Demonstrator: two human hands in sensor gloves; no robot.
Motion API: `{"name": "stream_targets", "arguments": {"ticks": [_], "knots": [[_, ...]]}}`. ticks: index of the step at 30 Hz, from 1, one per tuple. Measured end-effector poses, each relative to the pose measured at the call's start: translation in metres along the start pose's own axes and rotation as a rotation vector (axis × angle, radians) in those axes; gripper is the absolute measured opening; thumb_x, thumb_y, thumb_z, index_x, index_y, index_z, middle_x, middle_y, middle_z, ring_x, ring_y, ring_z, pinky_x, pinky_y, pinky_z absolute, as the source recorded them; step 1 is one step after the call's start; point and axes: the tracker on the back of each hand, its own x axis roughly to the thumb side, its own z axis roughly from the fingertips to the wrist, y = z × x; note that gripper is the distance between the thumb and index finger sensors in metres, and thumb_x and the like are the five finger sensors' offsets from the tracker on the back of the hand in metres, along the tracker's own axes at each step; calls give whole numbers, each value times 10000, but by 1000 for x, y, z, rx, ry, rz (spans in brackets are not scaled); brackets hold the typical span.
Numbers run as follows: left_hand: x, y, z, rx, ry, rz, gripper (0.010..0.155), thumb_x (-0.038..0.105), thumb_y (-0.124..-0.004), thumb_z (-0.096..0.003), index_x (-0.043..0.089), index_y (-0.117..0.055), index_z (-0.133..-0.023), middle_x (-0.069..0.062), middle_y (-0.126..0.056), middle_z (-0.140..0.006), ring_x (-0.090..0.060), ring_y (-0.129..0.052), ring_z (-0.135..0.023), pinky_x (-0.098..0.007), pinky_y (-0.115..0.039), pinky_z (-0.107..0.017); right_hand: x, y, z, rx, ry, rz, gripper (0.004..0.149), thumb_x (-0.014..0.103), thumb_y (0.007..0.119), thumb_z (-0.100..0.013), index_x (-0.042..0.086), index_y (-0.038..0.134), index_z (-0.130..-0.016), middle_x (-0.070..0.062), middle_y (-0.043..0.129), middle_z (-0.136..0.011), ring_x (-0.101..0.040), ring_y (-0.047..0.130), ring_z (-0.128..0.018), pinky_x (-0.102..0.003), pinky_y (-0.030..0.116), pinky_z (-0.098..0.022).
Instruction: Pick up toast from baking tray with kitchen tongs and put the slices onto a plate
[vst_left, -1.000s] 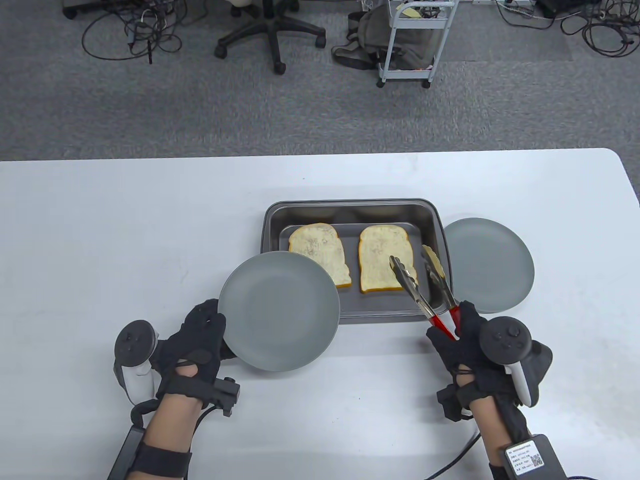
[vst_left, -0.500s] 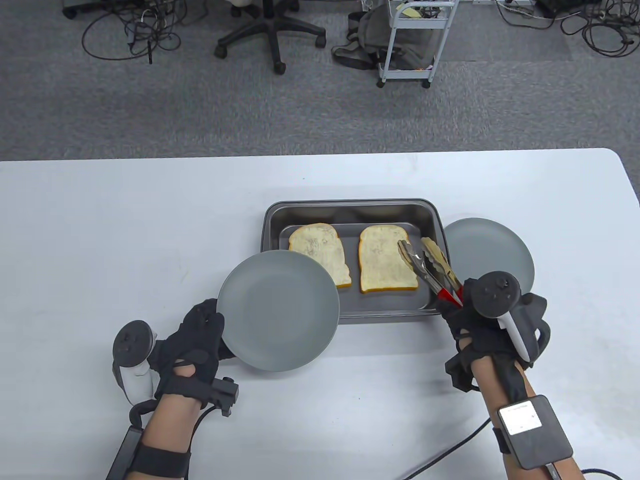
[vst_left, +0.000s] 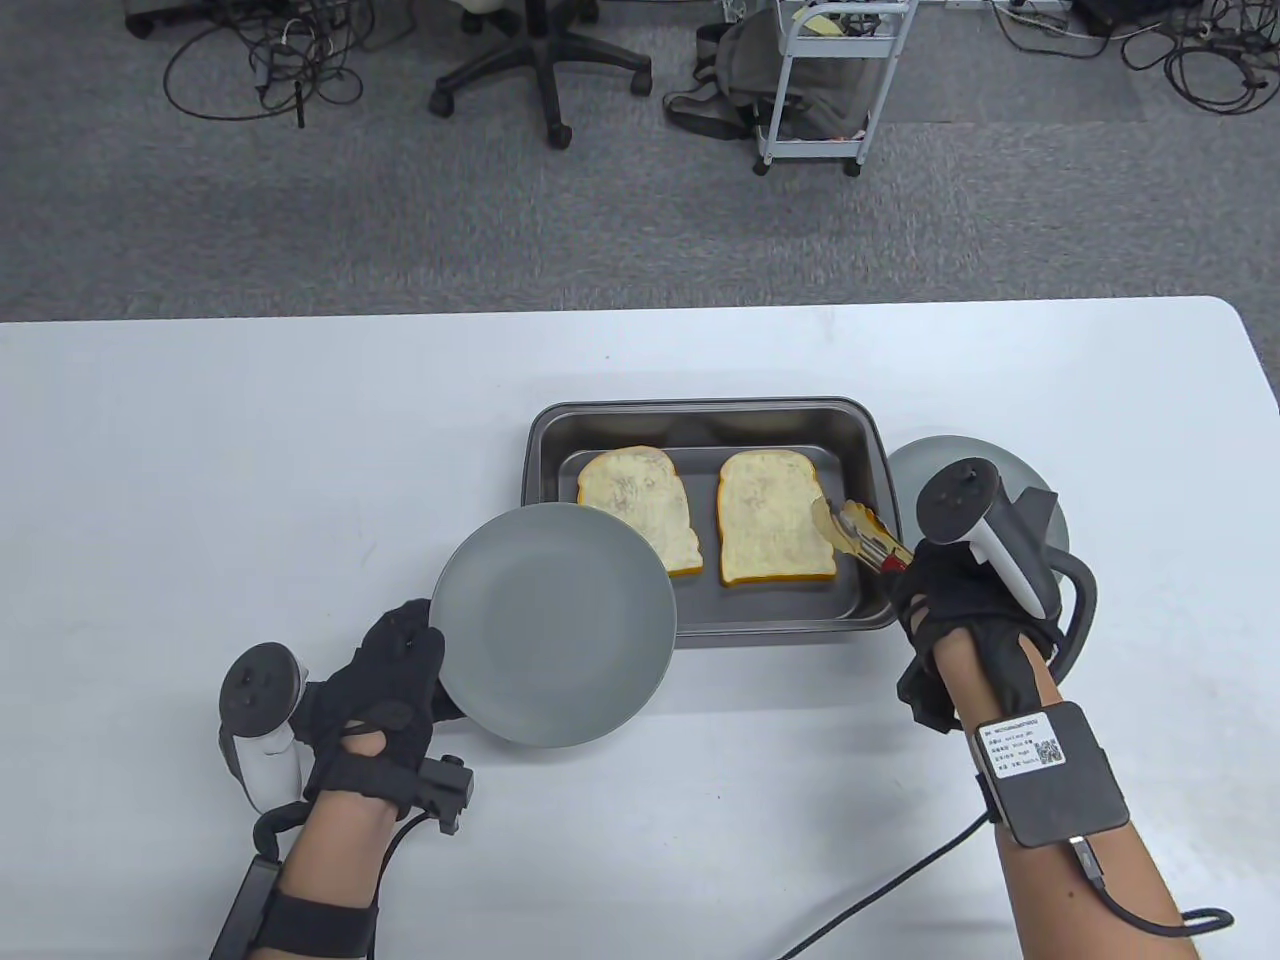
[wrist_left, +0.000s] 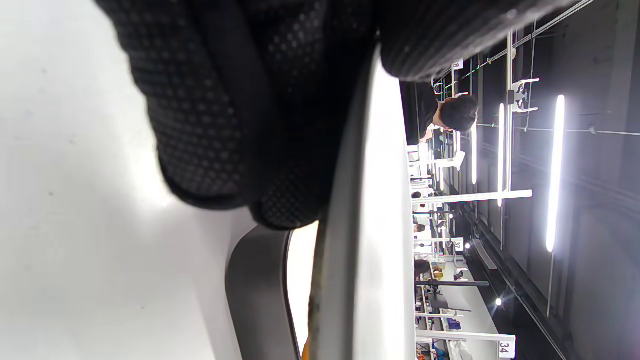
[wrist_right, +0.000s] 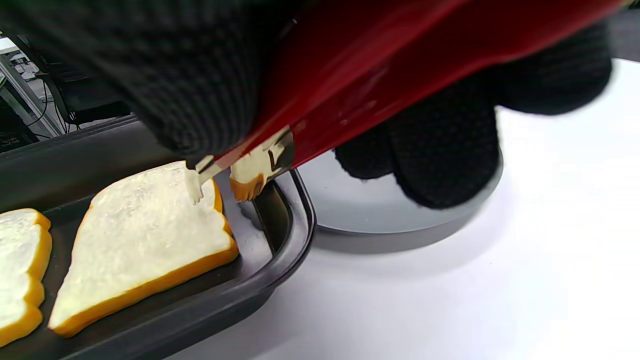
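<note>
Two toast slices lie flat in the dark baking tray (vst_left: 700, 625): the left slice (vst_left: 640, 500) and the right slice (vst_left: 775, 515). My right hand (vst_left: 935, 590) grips the red-handled metal tongs (vst_left: 860, 535) at the tray's right rim. The tong tips sit at the right slice's right edge. In the right wrist view one tip (wrist_right: 196, 187) rests on top of that slice (wrist_right: 150, 235). My left hand (vst_left: 420, 645) grips the rim of a grey plate (vst_left: 560, 620), which is lifted over the tray's near-left corner and covers part of the left slice.
A second grey plate (vst_left: 905, 470) lies on the white table right of the tray, partly hidden by my right hand and its tracker. Beyond the table's far edge stand an office chair (vst_left: 540, 60) and a white cart (vst_left: 830, 80) on the carpet.
My right hand moved forward and to the right, turning over the right plate. The tongs narrowed and their tips swung from the slice's middle to its right edge. The left hand and plate barely shifted.
</note>
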Motion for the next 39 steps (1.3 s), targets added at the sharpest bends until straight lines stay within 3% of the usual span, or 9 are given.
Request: {"name": "stream_targets", "arguments": {"ticks": [11,25,32,39], "knots": [[0,-1,-1,-9,6,-12,545,352,-760,-504,101,-620,-967,-109,-1023,-778,-253,-1200,-537,-295,-1072,-329,-21,13,-20,116,19,-137,636,441,929,-358,127,830,-902,-196,987,-712,-359,1021,-432,-523,850,-395],[0,-2,-1,-7,3,-12,543,349,-755,-502,101,-621,-965,-106,-1025,-775,-249,-1202,-534,-293,-1072,-326,-66,39,-30,203,-15,-516,587,427,947,-374,114,865,-864,-209,1022,-629,-355,1017,-339,-510,860,-345],[1,-1,0,8,8,-12,544,351,-754,-503,98,-619,-965,-104,-1024,-776,-248,-1201,-534,-292,-1072,-326,-74,30,-19,199,-48,-633,608,436,936,-377,85,870,-869,-225,1019,-625,-354,1019,-335,-510,866,-334],[0,0,0,15,19,-15,546,352,-754,-504,96,-619,-966,-107,-1024,-777,-250,-1201,-534,-295,-1071,-328,-62,4,7,193,-147,-723,613,443,923,-382,84,865,-876,-235,1012,-629,-355,1023,-323,-514,873,-319]]}}
